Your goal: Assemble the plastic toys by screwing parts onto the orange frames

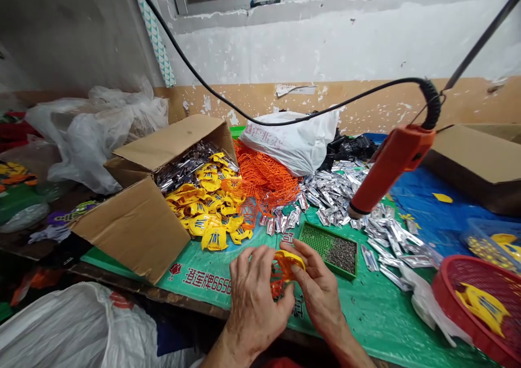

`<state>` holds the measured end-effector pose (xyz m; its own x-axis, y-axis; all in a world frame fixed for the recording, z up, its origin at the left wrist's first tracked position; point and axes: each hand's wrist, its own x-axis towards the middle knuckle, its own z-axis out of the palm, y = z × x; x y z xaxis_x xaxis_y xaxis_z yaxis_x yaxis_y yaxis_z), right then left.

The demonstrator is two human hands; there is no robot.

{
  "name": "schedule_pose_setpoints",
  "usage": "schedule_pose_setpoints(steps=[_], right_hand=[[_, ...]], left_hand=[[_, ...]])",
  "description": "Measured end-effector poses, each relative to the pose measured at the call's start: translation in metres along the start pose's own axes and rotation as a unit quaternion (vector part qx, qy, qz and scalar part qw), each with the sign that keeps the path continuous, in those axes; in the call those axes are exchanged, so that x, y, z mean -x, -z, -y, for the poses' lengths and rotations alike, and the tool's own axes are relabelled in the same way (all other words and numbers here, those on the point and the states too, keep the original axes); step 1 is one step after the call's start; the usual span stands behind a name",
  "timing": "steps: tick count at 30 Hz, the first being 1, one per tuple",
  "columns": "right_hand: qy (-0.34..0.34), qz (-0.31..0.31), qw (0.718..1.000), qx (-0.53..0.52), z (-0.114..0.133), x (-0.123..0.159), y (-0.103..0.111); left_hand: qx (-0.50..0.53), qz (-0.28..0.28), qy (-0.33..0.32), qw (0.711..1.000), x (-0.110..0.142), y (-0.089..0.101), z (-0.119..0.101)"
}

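Note:
Over the front edge of the green-covered table, my left hand (256, 297) and my right hand (319, 286) hold one small assembly between them. Its upper part is a curved yellow plastic shell (290, 258), gripped by my right thumb and fingers. An orange plastic lattice frame (277, 282) sits against the shell's inner side, with my left fingers closed around it. My left fingers hide part of the frame. Just beyond my hands lies a green tray (323, 243) with many small dark screws (342, 255) in its right part.
A cardboard box (134, 227) spills yellow shells (214, 238) at left. Orange lattice frames (264, 178) and silver parts (325, 194) are heaped behind. A red electric screwdriver (393, 167) hangs at right above the table. A red basket (451, 297) holds yellow pieces.

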<state>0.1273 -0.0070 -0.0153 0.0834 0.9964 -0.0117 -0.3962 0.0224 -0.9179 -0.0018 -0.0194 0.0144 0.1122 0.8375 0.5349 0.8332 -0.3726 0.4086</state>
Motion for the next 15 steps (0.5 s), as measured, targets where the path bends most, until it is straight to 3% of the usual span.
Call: schedule_pose_setpoints(steps=[2, 4, 6, 7, 9, 15], right_hand=[[-0.020, 0.021, 1.000, -0.002, 0.004, -0.002, 0.001], [-0.048, 0.041, 0.998, -0.008, 0.008, -0.006, 0.002], [-0.075, 0.055, 0.996, -0.009, 0.013, -0.009, 0.003], [-0.086, 0.061, 0.994, -0.004, 0.014, -0.011, 0.003], [-0.103, 0.070, 0.992, 0.008, 0.017, -0.014, 0.003], [-0.145, 0.075, 0.987, 0.000, 0.015, -0.018, 0.002]], left_hand=[[0.054, 0.038, 0.044, 0.997, -0.010, 0.010, 0.007], [0.151, 0.143, 0.089, 0.974, -0.022, 0.018, 0.015], [0.285, 0.298, 0.106, 0.905, -0.033, 0.022, 0.022], [0.323, 0.331, 0.110, 0.880, -0.036, 0.022, 0.025], [0.352, 0.340, 0.129, 0.862, -0.039, 0.018, 0.027], [0.346, 0.296, 0.188, 0.870, -0.028, 0.000, 0.023]])
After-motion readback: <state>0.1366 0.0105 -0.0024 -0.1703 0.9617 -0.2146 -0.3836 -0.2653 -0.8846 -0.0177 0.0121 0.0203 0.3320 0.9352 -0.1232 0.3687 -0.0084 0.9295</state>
